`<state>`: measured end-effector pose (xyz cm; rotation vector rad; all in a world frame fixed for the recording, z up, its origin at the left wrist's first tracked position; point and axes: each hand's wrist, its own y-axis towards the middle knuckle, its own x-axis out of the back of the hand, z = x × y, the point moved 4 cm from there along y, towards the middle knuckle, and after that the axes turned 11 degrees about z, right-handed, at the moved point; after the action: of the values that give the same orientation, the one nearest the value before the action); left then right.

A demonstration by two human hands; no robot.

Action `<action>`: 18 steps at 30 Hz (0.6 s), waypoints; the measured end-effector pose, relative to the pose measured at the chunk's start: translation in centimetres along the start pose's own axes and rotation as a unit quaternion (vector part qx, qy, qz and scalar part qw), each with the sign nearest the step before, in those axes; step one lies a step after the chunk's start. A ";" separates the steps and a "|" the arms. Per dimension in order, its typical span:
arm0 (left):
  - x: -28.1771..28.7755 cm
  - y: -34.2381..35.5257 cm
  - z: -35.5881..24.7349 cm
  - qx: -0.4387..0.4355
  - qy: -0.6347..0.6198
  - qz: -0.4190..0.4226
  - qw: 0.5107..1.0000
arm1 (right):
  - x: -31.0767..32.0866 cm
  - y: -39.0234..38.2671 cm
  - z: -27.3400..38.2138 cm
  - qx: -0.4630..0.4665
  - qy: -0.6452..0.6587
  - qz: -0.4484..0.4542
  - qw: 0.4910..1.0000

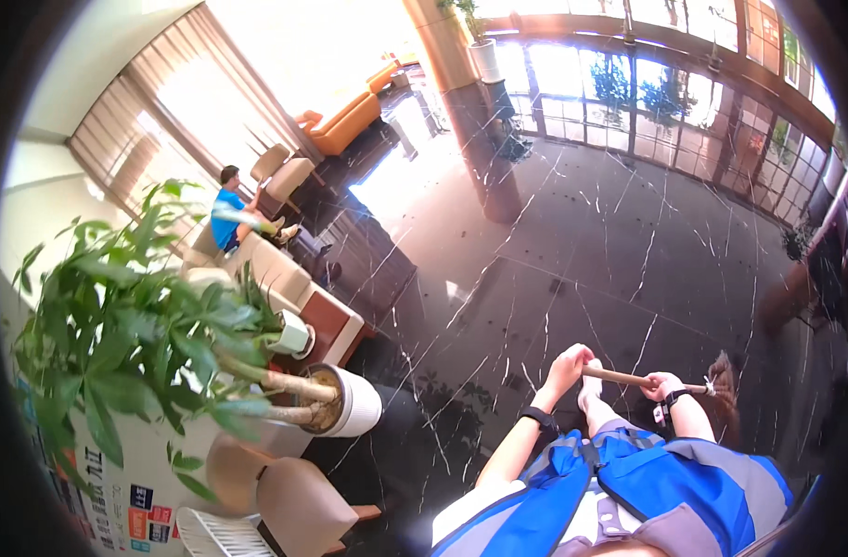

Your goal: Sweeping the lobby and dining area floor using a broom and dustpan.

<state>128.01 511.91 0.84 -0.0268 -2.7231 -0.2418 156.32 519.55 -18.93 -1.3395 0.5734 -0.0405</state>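
1. Long wooden broom handle [621, 377]: thin, light-brown, round stick. Long axis runs nearly level across the view, left end a touch higher, right end sloping slightly down.
2. Its right end meets the reddish-brown bristle head of the broom [724, 379], so the broom points to the person's right. The head is blurred against the floor; its exact shape cannot be told.
3. Left hand [569, 365]: fingers wrapped tight around the handle's left end, fist closed, forearm rising from the lower edge with a black band at the wrist.
4. Right hand [663, 384]: fingers curled closed around the handle further right, close to the bristle head, black strap at the wrist.
5. Hands are apart on the stick, with a bare length of handle between them. The broom sits in front of the person's chest, above the blue and grey vest [665, 483].
6. Under it: dark polished marble floor [572, 241] with white veins.
7. Person's left: potted green plant in a round white pot [350, 401], well apart from the hands. Beige rounded chairs [299, 506] lie below it, near the lower edge.
8. Further back left: seated person in a blue shirt [227, 215] on a cream sofa [276, 269]. Orange sofa [348, 121] by the bright windows.
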 end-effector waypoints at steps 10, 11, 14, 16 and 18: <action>5.3 20.3 1.4 -0.050 0.038 0.105 0.992 | -15.2 6.3 16.2 0.137 -0.029 0.006 0.990; 5.7 22.2 0.8 -0.075 0.033 0.115 0.990 | -15.9 7.2 17.5 0.155 -0.041 0.020 0.987; 6.7 26.7 0.1 -0.089 0.008 0.158 0.983 | -19.1 7.4 20.7 0.187 -0.189 0.039 0.963; 7.3 29.3 0.9 -0.103 0.003 0.163 0.981 | -22.6 6.6 22.2 0.184 -0.241 -0.020 0.953; 8.0 31.7 3.2 -0.109 -0.004 0.172 0.979 | -25.0 7.7 22.9 0.202 -0.225 -0.003 0.953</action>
<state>121.08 543.58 6.41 -0.5558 -2.6284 -0.4357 141.94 550.86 -14.21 -0.9083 0.1583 0.1336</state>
